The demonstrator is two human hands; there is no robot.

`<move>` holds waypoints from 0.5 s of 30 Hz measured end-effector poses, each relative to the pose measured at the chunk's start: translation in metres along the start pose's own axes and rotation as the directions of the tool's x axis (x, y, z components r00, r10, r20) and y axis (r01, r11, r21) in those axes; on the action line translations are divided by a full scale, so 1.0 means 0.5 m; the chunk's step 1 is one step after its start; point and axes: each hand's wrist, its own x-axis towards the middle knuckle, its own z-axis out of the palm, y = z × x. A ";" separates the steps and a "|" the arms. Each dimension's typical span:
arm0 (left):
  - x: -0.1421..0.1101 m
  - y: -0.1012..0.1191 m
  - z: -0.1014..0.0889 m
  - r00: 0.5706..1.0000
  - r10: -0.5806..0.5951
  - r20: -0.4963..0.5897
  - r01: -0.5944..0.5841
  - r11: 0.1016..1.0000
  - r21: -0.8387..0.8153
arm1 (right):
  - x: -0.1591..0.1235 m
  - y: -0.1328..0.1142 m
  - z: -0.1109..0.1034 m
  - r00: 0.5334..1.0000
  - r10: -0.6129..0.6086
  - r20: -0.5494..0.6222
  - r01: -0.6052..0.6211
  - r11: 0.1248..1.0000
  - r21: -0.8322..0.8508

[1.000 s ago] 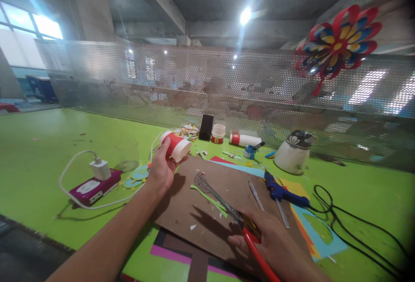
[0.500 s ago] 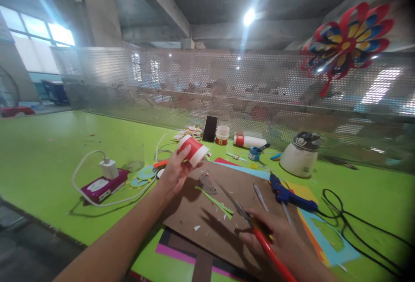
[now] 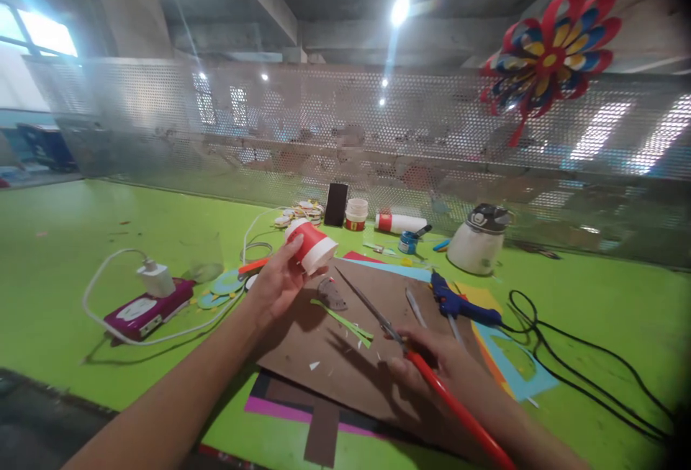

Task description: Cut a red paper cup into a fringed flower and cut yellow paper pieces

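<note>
My left hand [image 3: 279, 284] is wrapped around a red and white paper cup [image 3: 309, 245], tilted on its side above the brown board [image 3: 302, 344]. In my right hand [image 3: 440, 365] are scissors [image 3: 373, 309] with red handles, their blades pointing up and left. The tips end a little below and right of the cup, apart from it. Under the blades on the board lie a clear protractor [image 3: 331, 294], a green paper strip [image 3: 345, 323] and small white scraps. A grey craft knife or pen [image 3: 414, 306] rests to their right.
A blue glue gun [image 3: 458, 303] with a black cord lies right, over coloured paper [image 3: 518, 365]. Behind stand a kettle [image 3: 473, 243], blue paint jar [image 3: 408, 242], stacked cups [image 3: 356, 215] and a phone [image 3: 335, 205]. A purple power strip [image 3: 148, 312] with white cable lies left.
The cup has shifted right and turned slightly in my left hand. The scissors have risen off the protractor, tips now nearer the cup. The view has swung a little.
</note>
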 end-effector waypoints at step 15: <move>-0.010 -0.037 0.000 0.982 -0.186 0.007 0.183 0.972 0.148 | 0.006 0.021 0.009 0.997 -0.072 -0.004 0.072 0.996 -0.051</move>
